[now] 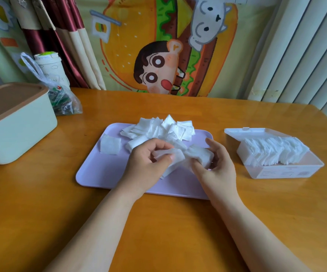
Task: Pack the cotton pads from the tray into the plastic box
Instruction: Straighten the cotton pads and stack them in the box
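A lilac tray [99, 173] lies in the middle of the wooden table. White cotton pads [166, 128] are heaped at its far side, and one single pad [110, 146] lies apart at the left. Above the tray's middle, my left hand [148, 161] grips a small stack of pads [175, 157]. My right hand [215, 160] holds a second stack [199, 156] right beside it, the two stacks touching. To the right stands the clear plastic box [288, 171], lid open, with a row of packed pads [272, 152] inside.
A pale green bin with a brown lid [15, 124] stands at the left. Behind it are a plastic bag [62, 99] and a white cup [50, 65]. A cartoon cloth hangs behind the table, with blinds at the right.
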{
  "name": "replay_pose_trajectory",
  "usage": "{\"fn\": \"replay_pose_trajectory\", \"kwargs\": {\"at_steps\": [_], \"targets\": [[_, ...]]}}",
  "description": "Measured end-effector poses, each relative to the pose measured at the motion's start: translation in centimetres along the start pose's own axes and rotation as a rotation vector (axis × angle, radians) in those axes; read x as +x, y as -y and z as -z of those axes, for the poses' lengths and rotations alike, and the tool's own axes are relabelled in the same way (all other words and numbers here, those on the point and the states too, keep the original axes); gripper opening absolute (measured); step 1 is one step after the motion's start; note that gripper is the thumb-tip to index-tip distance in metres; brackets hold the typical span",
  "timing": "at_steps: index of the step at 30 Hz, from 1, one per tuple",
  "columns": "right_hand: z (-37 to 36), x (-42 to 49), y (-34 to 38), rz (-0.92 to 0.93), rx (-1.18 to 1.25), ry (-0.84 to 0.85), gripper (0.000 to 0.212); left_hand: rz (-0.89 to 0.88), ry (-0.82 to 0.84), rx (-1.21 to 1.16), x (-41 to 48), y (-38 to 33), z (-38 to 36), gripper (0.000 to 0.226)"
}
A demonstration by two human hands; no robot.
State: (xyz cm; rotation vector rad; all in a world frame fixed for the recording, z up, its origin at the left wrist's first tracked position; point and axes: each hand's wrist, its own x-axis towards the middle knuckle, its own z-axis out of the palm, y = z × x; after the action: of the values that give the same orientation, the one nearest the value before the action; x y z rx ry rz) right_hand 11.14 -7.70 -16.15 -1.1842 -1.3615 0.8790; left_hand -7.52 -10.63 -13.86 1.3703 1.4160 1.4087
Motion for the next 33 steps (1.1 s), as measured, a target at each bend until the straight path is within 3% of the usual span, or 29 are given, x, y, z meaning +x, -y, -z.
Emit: {"fn": "replay_pose_trajectory", "kwargs": {"at_steps": [3,5,10,16,26,30,33], "targets": [[0.5,0.5,-0.4,-0.058,0.1,0.033,0.055,0.062,0.214,-0.126,-0.5,-0.2,-0.8,0.034],[0.9,0.8,-0.7,-0.084,0.145,0.099,0.052,0.094,0.257,-0.117,-0.6,0.1,-1.1,0.035],[1.8,1.2,-0.4,-0.107,0.127,0.257,0.044,0.087,0.255,-0.079,-0.8,0.5,-1.6,0.018],[2.7,1.3,-0.6,-0.119,0.117,0.3,0.041,0.056,0.227,-0.036,-0.5,1.2,-1.6,0.031],[3.2,1.1,0.2,-0.096,0.099,0.416,0.036,0.07,0.135,-0.061,-0.5,1.2,-1.7,0.022],[3.3,1.2,0.2,-0.121,0.152,0.515,0.055,0.082,0.018,0.013,-0.4,1.2,-2.0,0.034],[2.6,0.9,-0.2,-0.084,0.08,0.468,0.064,0.076,0.037,0.082,-0.3,1.0,-1.7,0.037]]}}
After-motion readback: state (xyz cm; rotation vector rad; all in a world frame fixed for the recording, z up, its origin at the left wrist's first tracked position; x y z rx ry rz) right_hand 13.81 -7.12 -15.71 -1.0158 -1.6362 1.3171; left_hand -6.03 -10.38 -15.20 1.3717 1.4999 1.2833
